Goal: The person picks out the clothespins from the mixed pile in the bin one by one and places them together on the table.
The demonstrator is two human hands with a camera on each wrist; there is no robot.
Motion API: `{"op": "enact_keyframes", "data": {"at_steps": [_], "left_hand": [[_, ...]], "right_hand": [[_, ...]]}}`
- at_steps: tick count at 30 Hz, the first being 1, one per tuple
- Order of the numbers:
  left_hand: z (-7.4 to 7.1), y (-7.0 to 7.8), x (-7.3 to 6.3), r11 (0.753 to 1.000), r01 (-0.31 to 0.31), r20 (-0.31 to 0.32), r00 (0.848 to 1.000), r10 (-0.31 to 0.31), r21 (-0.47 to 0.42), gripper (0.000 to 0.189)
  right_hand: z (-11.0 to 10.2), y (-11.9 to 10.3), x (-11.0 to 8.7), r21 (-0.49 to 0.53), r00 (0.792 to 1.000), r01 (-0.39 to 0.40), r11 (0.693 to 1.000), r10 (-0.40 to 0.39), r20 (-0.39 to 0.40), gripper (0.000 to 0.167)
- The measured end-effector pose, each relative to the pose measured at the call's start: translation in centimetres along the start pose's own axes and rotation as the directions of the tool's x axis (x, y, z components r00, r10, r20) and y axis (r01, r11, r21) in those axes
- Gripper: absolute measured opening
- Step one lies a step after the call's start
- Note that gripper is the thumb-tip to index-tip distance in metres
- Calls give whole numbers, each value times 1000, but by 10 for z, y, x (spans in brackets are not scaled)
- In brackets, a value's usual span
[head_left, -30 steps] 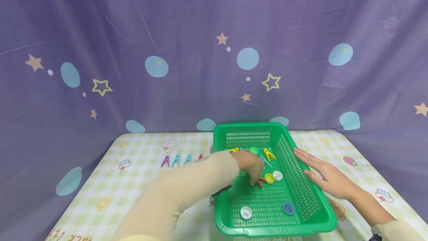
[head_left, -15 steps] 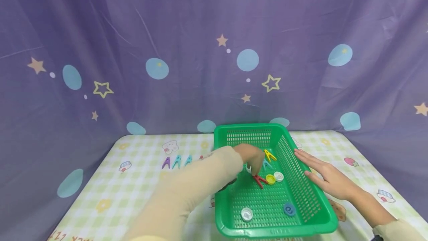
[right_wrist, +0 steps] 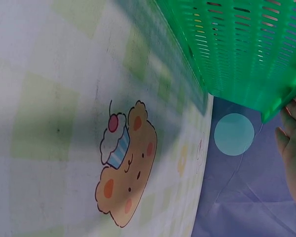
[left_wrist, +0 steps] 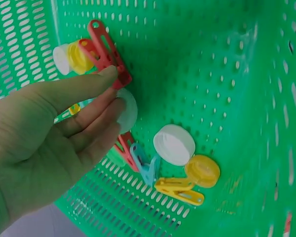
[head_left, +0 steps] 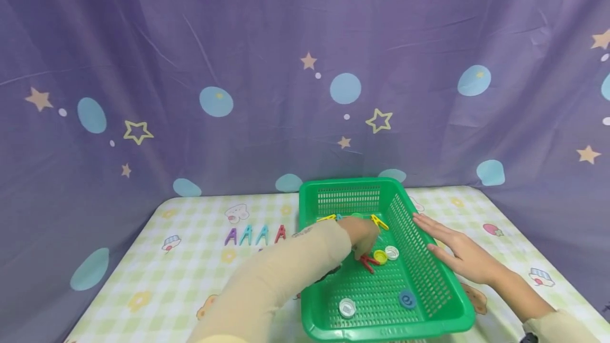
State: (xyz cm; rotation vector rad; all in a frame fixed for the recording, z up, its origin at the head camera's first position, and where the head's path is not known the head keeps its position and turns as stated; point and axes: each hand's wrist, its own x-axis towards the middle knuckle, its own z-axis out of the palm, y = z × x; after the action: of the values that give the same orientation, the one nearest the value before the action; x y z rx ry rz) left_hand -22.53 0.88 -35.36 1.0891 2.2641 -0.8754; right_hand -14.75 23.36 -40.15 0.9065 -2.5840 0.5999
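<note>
The left hand [left_wrist: 54, 128] pinches a red clip [left_wrist: 104, 62] inside the green basket [head_left: 388, 332]. Half a second ago, that hand and its sleeve [head_left: 286, 263] hid a yellow clip [head_left: 327, 218] and green cap [head_left: 356, 216] that now show. The left wrist view reveals a second red clip [left_wrist: 126, 142], masked in the head view. The right hand [head_left: 464, 253] rests straight-fingered on the basket's rim. Left of it, clips including a purple clip [head_left: 232, 233] lie on the desk [head_left: 167, 279], the sleeve partly blocking the view.

At the back, can see a hanging purple fabric curtain [head_left: 267, 30], printed with light-blue round spots [head_left: 345, 88] and peach stars [head_left: 308, 61]. Below, can see a green-and-white checked tablecloth [head_left: 181, 269], bearing a printed light-brown bear's head [right_wrist: 133, 180] against a blue-striped cupcake [right_wrist: 116, 143].
</note>
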Motion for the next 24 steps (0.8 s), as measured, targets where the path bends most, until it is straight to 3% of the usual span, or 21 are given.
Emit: {"op": "enact_keyframes", "data": {"at_steps": [3,5,17,21,24], "left_hand": [[6,4,-1,998,22,-103,994,-29,-67,13],[7,6,-2,998,8,-133,991,-16,-60,11],[5,-4,-6,978,-76,-210,977,34,-196,10],[3,-9,-14,937,-121,-213,976,51,-328,7],[2,-14,-21,875,-159,-207,976,70,-456,4]], "right_hand": [[1,1,0,-2,1000,2,1000,-2,-3,56],[1,1,0,6,1000,-7,1000,7,1,56],[0,2,2,5,1000,-12,1000,12,3,57],[1,1,1,13,1000,-15,1000,15,12,57],[0,1,0,20,1000,-19,1000,18,18,57]]}}
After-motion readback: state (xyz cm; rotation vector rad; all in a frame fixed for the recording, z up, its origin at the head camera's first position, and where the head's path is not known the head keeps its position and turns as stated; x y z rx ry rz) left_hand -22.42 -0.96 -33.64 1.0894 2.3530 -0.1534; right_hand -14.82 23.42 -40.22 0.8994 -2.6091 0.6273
